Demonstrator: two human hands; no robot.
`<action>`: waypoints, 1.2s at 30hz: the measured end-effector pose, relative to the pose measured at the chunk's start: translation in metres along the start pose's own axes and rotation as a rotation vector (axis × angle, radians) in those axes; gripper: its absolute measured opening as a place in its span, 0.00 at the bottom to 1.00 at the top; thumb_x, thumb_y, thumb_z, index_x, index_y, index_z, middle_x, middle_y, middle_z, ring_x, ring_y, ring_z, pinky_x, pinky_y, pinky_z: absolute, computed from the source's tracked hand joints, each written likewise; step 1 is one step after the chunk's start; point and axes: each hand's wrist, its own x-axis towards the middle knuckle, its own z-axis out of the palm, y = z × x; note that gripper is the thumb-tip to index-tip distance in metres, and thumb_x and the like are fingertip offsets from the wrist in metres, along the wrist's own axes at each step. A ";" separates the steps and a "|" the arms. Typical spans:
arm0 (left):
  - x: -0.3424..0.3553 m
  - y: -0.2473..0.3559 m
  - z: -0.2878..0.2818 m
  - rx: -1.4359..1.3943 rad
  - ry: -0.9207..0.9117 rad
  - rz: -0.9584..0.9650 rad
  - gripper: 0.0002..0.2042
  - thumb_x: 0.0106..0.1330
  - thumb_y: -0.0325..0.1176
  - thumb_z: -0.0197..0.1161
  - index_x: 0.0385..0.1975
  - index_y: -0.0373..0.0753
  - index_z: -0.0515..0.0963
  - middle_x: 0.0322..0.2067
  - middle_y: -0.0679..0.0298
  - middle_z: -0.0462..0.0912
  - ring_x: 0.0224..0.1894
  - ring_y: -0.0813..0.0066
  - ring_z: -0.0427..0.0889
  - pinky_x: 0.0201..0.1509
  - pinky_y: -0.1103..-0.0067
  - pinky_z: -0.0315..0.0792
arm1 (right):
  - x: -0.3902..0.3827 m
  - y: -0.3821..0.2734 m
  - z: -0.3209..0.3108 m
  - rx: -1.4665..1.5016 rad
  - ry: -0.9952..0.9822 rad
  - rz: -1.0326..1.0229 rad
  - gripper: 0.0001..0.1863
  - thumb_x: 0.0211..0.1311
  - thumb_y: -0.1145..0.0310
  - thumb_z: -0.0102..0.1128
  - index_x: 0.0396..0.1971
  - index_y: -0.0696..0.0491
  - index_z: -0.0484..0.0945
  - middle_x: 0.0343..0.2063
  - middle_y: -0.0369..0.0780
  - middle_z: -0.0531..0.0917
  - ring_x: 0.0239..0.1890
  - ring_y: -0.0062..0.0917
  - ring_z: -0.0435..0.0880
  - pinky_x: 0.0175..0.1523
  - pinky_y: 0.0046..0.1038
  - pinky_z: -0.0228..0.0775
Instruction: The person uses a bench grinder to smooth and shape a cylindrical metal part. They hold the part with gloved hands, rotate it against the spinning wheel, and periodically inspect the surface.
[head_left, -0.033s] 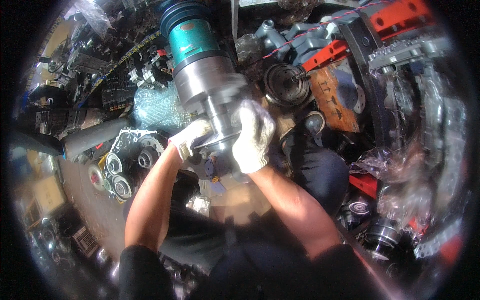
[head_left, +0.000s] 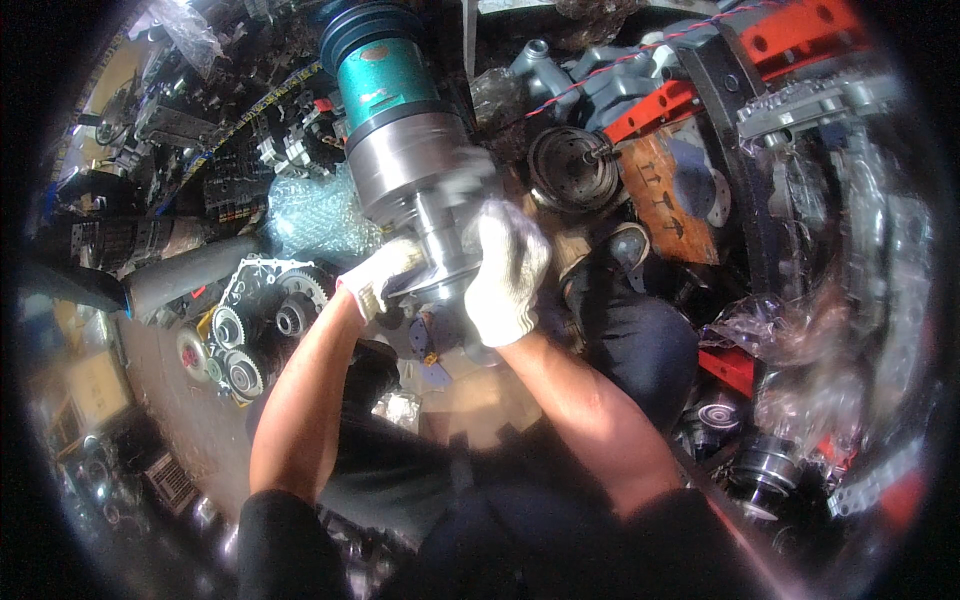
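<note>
Teal cylinder (head_left: 385, 78) has a reddish oval mark and some pale print, too small to read, and the orange board (head_left: 652, 195) off to the right has dark arrows on it. The shaft (head_left: 434, 228) pokes out of the steel drum (head_left: 405, 160) near the middle, its lower disc (head_left: 440, 287) between the gloved hands. Left hand (head_left: 383, 275) is curled on that disc's edge; right hand (head_left: 508, 275) is bent in on the other side, can't tell if it grips. Pretty tight: gears (head_left: 294, 318) just left, dark wheel (head_left: 562, 178) near the right hand. Brown floor (head_left: 195, 425) shows lower left, red beam (head_left: 800, 38) upper right.
</note>
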 end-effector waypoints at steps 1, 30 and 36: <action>0.001 -0.001 0.000 -0.010 0.011 -0.007 0.11 0.75 0.35 0.65 0.51 0.37 0.86 0.44 0.64 0.90 0.43 0.76 0.87 0.48 0.77 0.83 | -0.001 0.002 0.000 -0.015 -0.009 -0.018 0.14 0.70 0.80 0.55 0.54 0.60 0.78 0.35 0.49 0.83 0.34 0.45 0.83 0.39 0.44 0.75; -0.002 -0.004 0.001 -0.157 0.023 -0.037 0.11 0.76 0.36 0.64 0.48 0.38 0.87 0.40 0.66 0.90 0.39 0.77 0.87 0.43 0.77 0.82 | -0.011 0.005 0.000 -0.120 -0.020 -0.038 0.20 0.67 0.80 0.57 0.59 0.63 0.79 0.42 0.50 0.85 0.42 0.47 0.85 0.48 0.47 0.78; -0.001 -0.004 0.001 -0.177 0.028 -0.064 0.13 0.76 0.38 0.65 0.52 0.38 0.86 0.45 0.64 0.90 0.43 0.76 0.87 0.48 0.76 0.83 | -0.011 0.007 0.000 -0.050 -0.031 -0.012 0.19 0.69 0.80 0.56 0.58 0.61 0.79 0.41 0.50 0.85 0.41 0.46 0.85 0.47 0.47 0.77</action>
